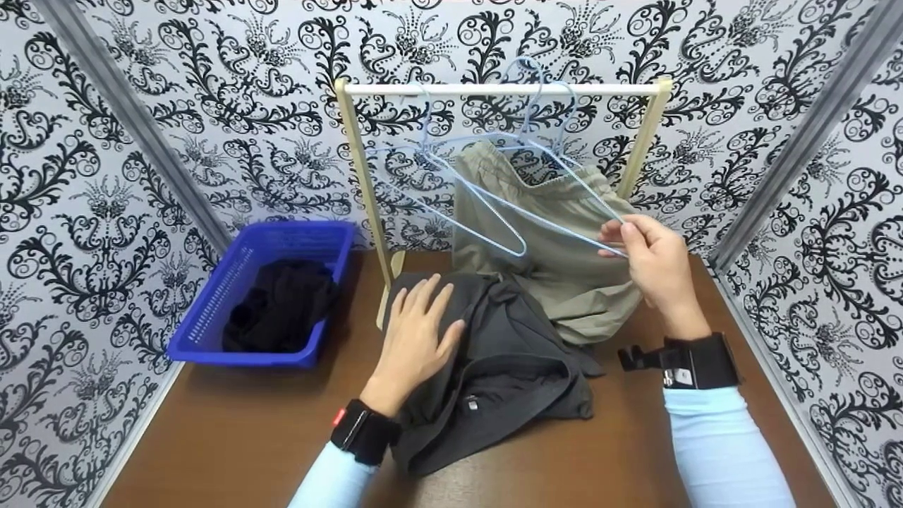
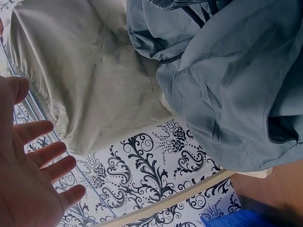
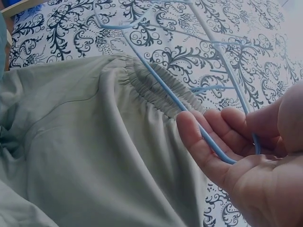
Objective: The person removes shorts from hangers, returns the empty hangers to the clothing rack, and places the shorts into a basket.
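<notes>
One dark grey cloth garment [image 1: 494, 342] lies unhung on the brown table [image 1: 628, 437] beneath my left hand [image 1: 416, 335], fingers apart, while my right hand [image 1: 656, 264] pinches a light-blue wire hanger [image 3: 163, 85], a khaki elastic-waisted garment [image 1: 543, 261] looks already hung, and black clothes [image 1: 293, 300] fill a blue plastic basket [image 1: 243, 358].

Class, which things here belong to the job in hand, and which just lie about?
Job, apparently:
blue hanger in the right hand
dark grey garment below the left hand
clothes rack

Lying about, seemingly unused:
khaki garment
blue basket
black clothing inside
</notes>
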Demonstrator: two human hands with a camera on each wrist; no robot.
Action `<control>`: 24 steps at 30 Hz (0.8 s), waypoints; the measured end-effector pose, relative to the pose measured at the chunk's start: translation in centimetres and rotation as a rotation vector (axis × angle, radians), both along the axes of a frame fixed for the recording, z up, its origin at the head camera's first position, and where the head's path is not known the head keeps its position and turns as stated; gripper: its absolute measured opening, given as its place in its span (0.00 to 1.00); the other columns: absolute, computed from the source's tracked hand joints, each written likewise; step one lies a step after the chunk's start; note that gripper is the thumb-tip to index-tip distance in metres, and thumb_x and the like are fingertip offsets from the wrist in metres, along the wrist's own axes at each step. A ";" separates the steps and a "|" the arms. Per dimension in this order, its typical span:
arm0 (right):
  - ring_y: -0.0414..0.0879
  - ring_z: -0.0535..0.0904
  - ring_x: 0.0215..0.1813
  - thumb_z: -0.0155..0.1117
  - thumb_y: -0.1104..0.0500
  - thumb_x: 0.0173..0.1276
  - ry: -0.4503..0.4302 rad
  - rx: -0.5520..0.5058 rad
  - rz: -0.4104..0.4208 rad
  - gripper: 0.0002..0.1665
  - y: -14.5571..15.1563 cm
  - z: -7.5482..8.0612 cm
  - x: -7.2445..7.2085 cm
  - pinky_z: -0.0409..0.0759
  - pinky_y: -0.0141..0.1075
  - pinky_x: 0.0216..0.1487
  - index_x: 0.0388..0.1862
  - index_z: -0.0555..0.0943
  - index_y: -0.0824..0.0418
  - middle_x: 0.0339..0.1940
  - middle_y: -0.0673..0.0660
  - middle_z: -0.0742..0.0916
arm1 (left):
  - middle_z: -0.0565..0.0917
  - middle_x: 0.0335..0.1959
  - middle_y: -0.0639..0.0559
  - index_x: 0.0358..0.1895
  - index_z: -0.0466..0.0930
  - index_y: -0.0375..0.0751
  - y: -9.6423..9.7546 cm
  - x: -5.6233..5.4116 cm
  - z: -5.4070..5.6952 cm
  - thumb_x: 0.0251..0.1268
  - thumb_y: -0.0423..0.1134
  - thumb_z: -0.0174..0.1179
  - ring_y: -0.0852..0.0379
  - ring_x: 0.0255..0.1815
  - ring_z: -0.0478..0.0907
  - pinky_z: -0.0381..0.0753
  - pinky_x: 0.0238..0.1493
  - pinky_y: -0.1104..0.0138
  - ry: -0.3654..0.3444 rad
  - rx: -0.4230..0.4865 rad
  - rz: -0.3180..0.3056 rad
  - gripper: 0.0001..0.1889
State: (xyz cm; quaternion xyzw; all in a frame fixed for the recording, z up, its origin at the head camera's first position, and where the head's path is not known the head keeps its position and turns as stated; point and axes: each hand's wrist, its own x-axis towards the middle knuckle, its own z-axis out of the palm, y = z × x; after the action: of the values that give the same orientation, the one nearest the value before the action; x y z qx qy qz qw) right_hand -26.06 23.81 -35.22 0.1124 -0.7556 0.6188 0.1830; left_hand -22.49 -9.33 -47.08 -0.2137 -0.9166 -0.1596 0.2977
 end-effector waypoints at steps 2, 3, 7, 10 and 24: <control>0.42 0.87 0.44 0.46 0.69 0.81 -0.014 0.014 0.005 0.17 -0.1 0.2 -0.1 0.87 0.34 0.46 0.55 0.77 0.81 0.45 0.60 0.87 | 0.73 0.73 0.37 0.69 0.76 0.37 0.0 0.0 -0.1 0.75 0.51 0.57 0.39 0.73 0.69 0.61 0.75 0.41 0.006 0.001 0.000 0.28; 0.42 0.87 0.45 0.46 0.69 0.81 -0.021 0.022 0.008 0.17 -0.1 0.3 -0.2 0.87 0.34 0.47 0.56 0.77 0.81 0.46 0.63 0.87 | 0.73 0.73 0.37 0.69 0.76 0.37 0.0 0.0 -0.1 0.75 0.51 0.56 0.39 0.73 0.70 0.61 0.75 0.41 0.005 0.000 0.000 0.28; 0.42 0.86 0.47 0.44 0.69 0.82 -0.047 0.029 0.028 0.18 -0.4 0.4 -0.4 0.86 0.34 0.49 0.58 0.76 0.81 0.52 0.72 0.83 | 0.73 0.72 0.36 0.69 0.76 0.37 -0.1 0.1 -0.2 0.74 0.50 0.57 0.39 0.72 0.70 0.61 0.74 0.41 0.009 -0.004 0.002 0.28; 0.41 0.86 0.47 0.43 0.69 0.82 -0.064 0.036 0.039 0.19 -0.5 0.4 -0.5 0.86 0.34 0.49 0.60 0.75 0.81 0.54 0.74 0.82 | 0.73 0.72 0.37 0.69 0.76 0.37 -0.1 0.2 -0.3 0.74 0.51 0.57 0.39 0.73 0.69 0.60 0.75 0.41 -0.004 -0.004 0.004 0.28; 0.38 0.87 0.45 0.43 0.71 0.81 -0.065 0.075 0.062 0.17 -0.6 -0.5 -0.7 0.86 0.33 0.49 0.56 0.77 0.81 0.54 0.78 0.82 | 0.72 0.73 0.36 0.71 0.74 0.37 -0.2 0.6 -0.5 0.77 0.51 0.55 0.38 0.73 0.69 0.61 0.75 0.40 -0.047 0.011 0.006 0.28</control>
State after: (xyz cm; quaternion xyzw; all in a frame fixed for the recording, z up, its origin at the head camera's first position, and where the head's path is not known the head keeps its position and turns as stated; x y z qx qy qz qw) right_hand -26.72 23.17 -35.76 0.1224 -0.7799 0.5989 0.1347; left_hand -21.88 -9.53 -47.55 -0.2057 -0.9231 -0.1686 0.2778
